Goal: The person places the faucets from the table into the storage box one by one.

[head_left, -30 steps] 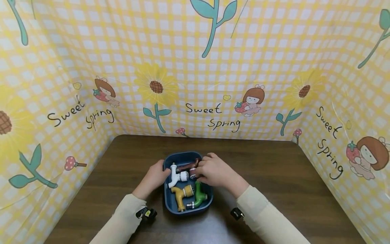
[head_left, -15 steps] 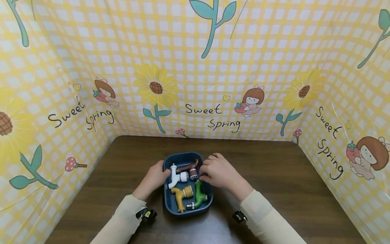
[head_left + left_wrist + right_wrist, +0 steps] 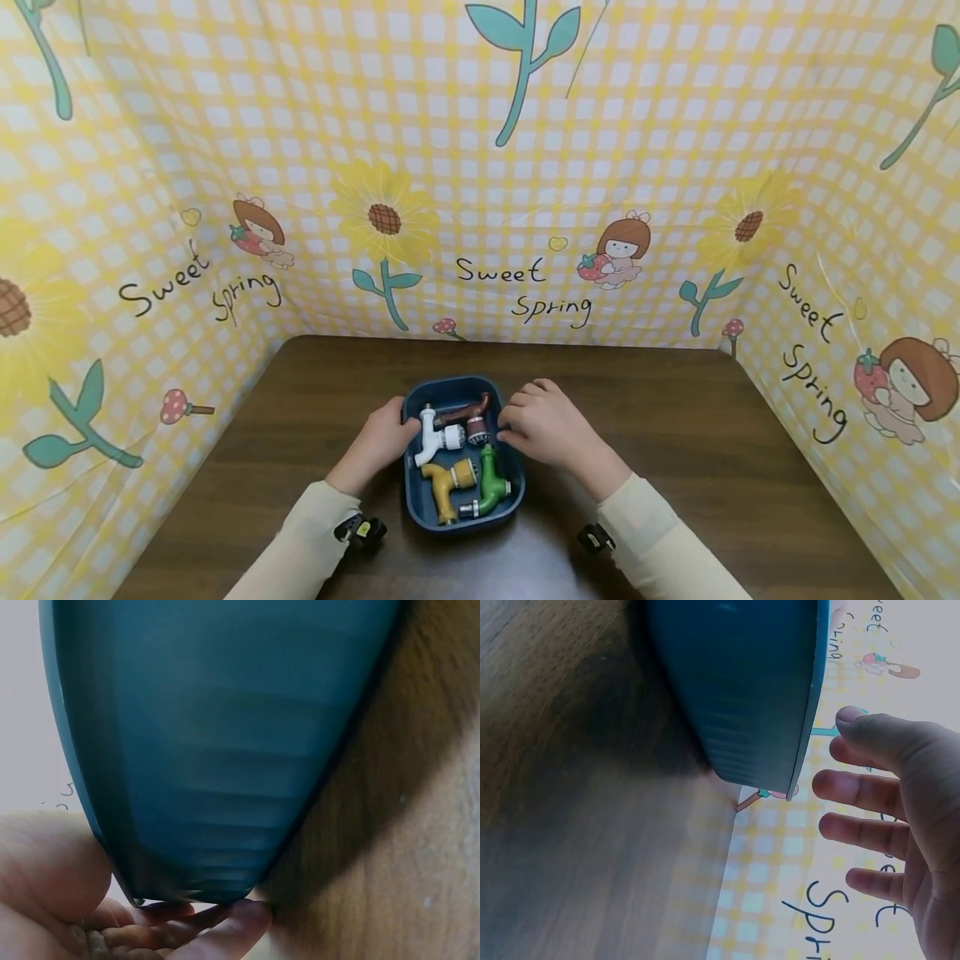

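A dark blue plastic basin [image 3: 450, 388] stands on the table, with several taps lying in it. The white tap [image 3: 430, 435] lies at its left and the brown tap [image 3: 471, 410] across the far end. Nearer me are the yellow tap [image 3: 444, 490] and the green tap [image 3: 491, 487]. My left hand [image 3: 381, 435] grips the basin's left rim, thumb over the edge and fingers outside. Just beyond the right rim hovers my right hand [image 3: 546, 422], holding nothing. In the right wrist view its fingers [image 3: 862, 834] are spread and apart from the basin wall [image 3: 757, 697].
The dark wooden table [image 3: 660, 442] extends on both sides of the basin. A yellow checked cloth [image 3: 495, 200] with flowers and lettering encloses it at the back and sides. Wrist cameras [image 3: 362, 528] hang by both sleeves.
My right hand has drawn away from the brown tap, moving right past the basin's rim, and the tap is now fully exposed. My left hand has kept its hold on the rim.
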`<state>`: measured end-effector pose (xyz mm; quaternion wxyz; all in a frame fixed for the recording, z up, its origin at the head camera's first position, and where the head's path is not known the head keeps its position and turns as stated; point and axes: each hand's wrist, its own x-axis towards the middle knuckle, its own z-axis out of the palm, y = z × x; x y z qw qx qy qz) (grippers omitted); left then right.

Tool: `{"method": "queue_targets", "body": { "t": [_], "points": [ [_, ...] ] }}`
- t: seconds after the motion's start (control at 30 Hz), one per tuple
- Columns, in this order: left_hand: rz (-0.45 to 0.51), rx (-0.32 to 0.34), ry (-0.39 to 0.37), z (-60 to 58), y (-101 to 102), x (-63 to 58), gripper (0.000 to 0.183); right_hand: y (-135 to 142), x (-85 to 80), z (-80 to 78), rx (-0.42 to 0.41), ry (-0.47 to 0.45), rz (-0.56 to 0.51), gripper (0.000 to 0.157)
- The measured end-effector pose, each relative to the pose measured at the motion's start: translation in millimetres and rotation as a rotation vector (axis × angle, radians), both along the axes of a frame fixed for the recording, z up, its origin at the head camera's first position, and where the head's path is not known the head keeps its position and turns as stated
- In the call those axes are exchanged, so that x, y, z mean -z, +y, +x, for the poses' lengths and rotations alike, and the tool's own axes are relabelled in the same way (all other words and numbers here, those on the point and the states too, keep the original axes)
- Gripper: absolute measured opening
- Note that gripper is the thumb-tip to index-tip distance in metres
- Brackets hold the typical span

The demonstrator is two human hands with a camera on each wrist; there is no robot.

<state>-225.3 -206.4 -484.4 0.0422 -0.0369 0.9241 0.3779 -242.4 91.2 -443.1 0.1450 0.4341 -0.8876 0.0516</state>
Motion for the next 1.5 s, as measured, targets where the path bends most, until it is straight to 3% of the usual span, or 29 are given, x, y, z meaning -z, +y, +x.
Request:
{"method": "queue_targets", "body": {
  "t": [0.87, 1.23, 1.5],
  "points": [
    [-0.004, -0.004, -0.002, 0.7, 1, 0.4, 0.047, 29, 14.1, 7.3, 0.011, 0.044, -0.139, 0.013],
    [-0.002, -0.003, -0.001, 0.9, 1, -2.6, 0.046, 36, 17.6, 12.8, 0.038, 0.011, -0.165, 0.014],
    [-0.016, 0.002, -0.002, -0.9, 0, -0.8, 0.045, 42, 21.5, 15.5, 0.05, 0.043, -0.163, 0.015]
  ]
}}
